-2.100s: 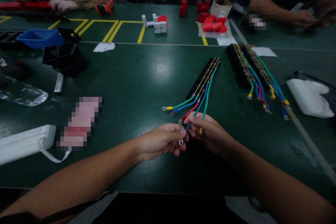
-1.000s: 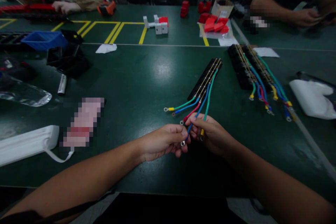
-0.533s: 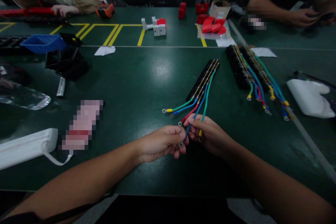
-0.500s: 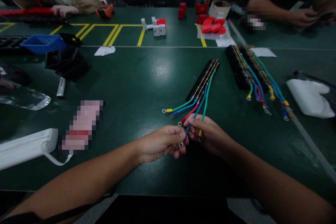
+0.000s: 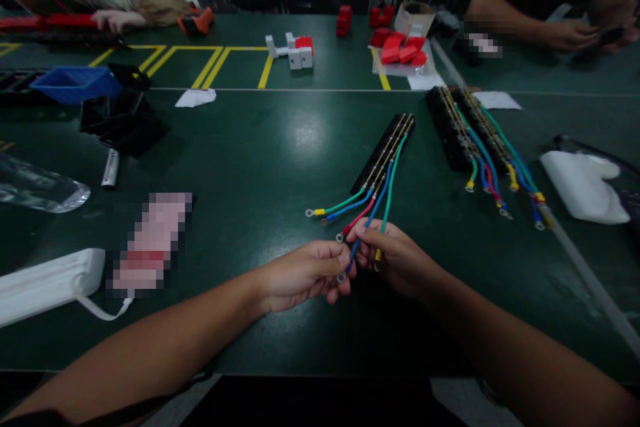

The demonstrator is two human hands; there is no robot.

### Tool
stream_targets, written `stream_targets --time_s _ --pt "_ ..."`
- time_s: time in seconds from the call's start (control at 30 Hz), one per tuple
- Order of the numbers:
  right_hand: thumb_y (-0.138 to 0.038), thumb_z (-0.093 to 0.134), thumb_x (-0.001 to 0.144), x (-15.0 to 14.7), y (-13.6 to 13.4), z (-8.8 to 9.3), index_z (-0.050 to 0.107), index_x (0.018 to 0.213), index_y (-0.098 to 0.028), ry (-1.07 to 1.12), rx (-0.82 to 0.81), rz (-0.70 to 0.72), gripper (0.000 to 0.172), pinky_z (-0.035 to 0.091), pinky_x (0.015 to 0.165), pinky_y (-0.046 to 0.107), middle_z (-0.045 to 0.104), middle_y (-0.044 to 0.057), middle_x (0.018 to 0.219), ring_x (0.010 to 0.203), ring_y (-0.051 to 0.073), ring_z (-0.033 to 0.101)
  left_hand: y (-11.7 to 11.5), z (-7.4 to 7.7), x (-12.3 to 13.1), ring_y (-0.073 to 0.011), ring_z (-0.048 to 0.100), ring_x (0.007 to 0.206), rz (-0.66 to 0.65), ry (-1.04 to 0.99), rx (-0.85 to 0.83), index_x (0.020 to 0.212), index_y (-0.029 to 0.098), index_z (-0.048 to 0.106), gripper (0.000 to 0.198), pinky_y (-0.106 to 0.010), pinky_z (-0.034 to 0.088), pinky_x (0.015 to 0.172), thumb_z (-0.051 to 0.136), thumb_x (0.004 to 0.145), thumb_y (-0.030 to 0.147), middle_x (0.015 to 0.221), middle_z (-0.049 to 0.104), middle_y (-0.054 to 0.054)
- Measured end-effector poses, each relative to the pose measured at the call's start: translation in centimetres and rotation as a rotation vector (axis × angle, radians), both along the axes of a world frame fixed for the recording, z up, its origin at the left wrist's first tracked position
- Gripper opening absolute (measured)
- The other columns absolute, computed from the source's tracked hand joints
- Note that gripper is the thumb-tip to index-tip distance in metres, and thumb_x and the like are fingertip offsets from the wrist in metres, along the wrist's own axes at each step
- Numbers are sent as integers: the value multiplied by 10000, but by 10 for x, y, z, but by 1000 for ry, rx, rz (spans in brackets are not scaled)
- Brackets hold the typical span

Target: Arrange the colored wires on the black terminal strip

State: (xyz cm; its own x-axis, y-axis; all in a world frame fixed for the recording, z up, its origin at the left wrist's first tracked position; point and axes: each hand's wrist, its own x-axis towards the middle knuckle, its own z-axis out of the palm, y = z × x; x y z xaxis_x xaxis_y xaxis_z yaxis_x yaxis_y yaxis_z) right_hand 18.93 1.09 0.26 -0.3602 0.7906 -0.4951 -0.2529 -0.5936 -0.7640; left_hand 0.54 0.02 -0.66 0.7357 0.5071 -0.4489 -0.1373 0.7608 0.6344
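Observation:
A black terminal strip point(image 5: 381, 155) with brass-coloured rods lies at an angle on the green table, wires fanning out of its near end. My left hand point(image 5: 320, 270) is closed, pinching the end of a long blue wire point(image 5: 381, 195) close to its ring terminal point(image 5: 342, 277). My right hand point(image 5: 387, 250) grips that same blue wire a little higher up, between thumb and fingers. A long green wire point(image 5: 394, 180) passes by my right hand, its yellow-sleeved end hanging below the fingers. Shorter green, blue and red wires point(image 5: 356, 219) spread to the left, their ring terminals free.
Two similar wired strips point(image 5: 447, 127) lie to the right, near a white object point(image 5: 580, 187). At left are a phone point(image 5: 153, 240), a white power strip point(image 5: 55, 283), a marker point(image 5: 111, 168) and a blue bin point(image 5: 77, 83). Red parts point(image 5: 403, 50) and two co-workers' hands are across the table.
The whole view has shifted slightly. Both hands keep their hold on the blue wire, with hardly any movement relative to the strip.

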Motion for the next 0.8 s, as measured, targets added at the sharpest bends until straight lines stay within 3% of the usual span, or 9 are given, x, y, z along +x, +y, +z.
stream_targets --time_s 0.8 --pt "-369 715 780 1 1 -7 648 784 -143 20 29 8 236 378 467 192 529 -43 542 463 72 518 -1 0 -1 -49 572 614 46 -2 -33 876 118 589 208 -139 425 484 690 863 299 801 586 -5"
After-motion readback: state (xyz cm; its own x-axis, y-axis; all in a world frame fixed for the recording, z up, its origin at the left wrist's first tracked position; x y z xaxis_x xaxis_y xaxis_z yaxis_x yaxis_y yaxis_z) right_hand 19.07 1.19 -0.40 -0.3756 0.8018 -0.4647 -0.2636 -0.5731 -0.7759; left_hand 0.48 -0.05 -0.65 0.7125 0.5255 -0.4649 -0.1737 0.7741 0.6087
